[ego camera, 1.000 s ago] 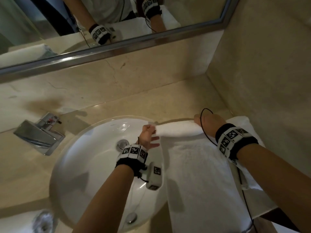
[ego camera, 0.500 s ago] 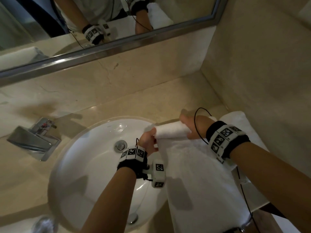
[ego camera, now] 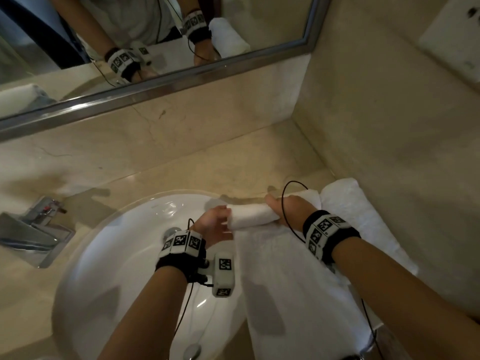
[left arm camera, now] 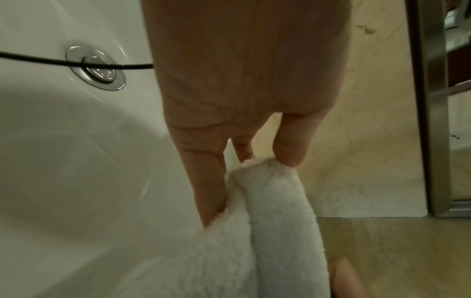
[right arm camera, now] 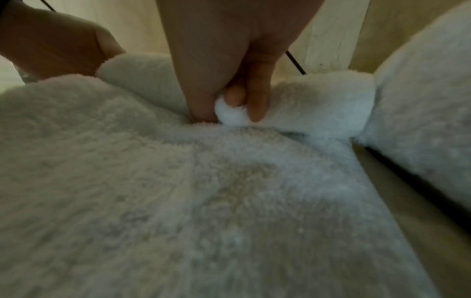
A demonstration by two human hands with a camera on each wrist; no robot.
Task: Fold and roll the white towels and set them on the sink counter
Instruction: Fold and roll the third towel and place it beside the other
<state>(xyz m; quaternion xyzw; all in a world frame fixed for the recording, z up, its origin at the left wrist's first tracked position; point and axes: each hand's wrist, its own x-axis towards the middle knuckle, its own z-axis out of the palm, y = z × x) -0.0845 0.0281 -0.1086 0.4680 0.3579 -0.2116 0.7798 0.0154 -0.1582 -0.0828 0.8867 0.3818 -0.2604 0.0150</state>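
Since a second ago the rolled edge has thickened and come toward me, both my hands turning it over. My right fingers curl around the roll near its right end, thumb tucked under, pinching terry. My left hand sits at the other end, its fingertips pinching the roll's tip while one straight finger presses the flat part below. Most of the towel lies unrolled, spread across the counter and overhanging the sink rim on its left side.

It looks soft, light and floppy, so I judge the roll will loosen unless I hold both ends and keep even tension; terry should not slip.

I count two white towels on the counter: this one, and another towel just beside it against the wall.
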